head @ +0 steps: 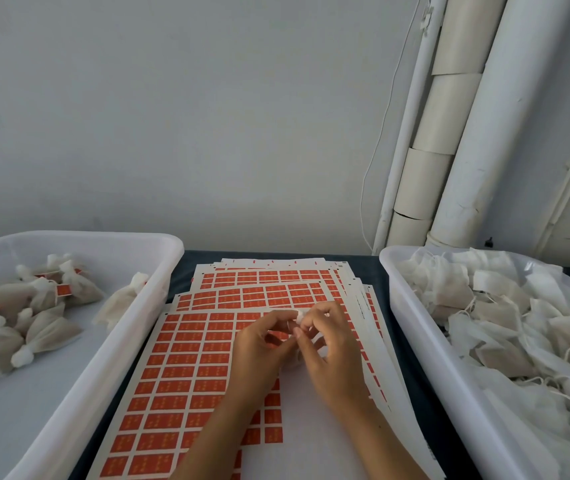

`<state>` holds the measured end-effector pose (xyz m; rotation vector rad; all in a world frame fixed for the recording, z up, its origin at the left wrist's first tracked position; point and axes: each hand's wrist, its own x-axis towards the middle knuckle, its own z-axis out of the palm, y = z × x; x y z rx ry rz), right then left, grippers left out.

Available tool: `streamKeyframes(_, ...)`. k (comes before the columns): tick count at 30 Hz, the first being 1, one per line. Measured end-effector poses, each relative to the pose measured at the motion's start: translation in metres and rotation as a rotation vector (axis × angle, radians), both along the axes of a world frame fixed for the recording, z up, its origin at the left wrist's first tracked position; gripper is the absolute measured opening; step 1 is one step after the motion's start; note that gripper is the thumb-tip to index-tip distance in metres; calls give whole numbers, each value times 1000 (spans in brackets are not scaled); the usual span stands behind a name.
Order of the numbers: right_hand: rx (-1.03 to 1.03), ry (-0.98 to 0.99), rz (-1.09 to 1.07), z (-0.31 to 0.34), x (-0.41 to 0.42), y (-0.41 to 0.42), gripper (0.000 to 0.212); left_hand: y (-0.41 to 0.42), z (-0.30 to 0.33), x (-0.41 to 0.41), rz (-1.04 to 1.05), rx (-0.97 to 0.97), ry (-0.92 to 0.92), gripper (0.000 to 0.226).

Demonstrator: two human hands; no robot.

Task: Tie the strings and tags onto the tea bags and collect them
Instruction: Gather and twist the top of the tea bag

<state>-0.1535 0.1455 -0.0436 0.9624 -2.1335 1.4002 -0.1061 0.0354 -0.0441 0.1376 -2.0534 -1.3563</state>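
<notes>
Both hands work over the tag sheets [186, 368]: left hand [259, 344] and right hand [332, 344] pinch one white tea bag [300, 317] between their fingertips. Left bin [131, 341] holds few tied bags [27, 320]; right bin [415, 327] remains heaped with untied bags [505, 317]. Judged early-stage.

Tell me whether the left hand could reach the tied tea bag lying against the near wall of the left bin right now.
Probably not straight away. The left hand and right hand both pinch a small white piece over the tag sheets. Nothing blocks the path to the tea bag in the left bin once it lets go.
</notes>
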Motion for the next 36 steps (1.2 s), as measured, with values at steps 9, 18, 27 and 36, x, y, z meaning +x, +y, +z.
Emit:
streamKeyframes(9,-44,-59,74,1,0,-2,7,-1,0,0,-29,9,27,23)
streamKeyframes(18,-154,-227,124,0,2,-6,11,-1,2,1,-96,149,33,24)
streamKeyframes(27,-108,-380,137,0,-1,-1,3,-1,2,1,-66,285,-15,18)
streamKeyframes(36,-131,-362,218,4,-1,1,18,-2,1,1,-57,208,-30,10)
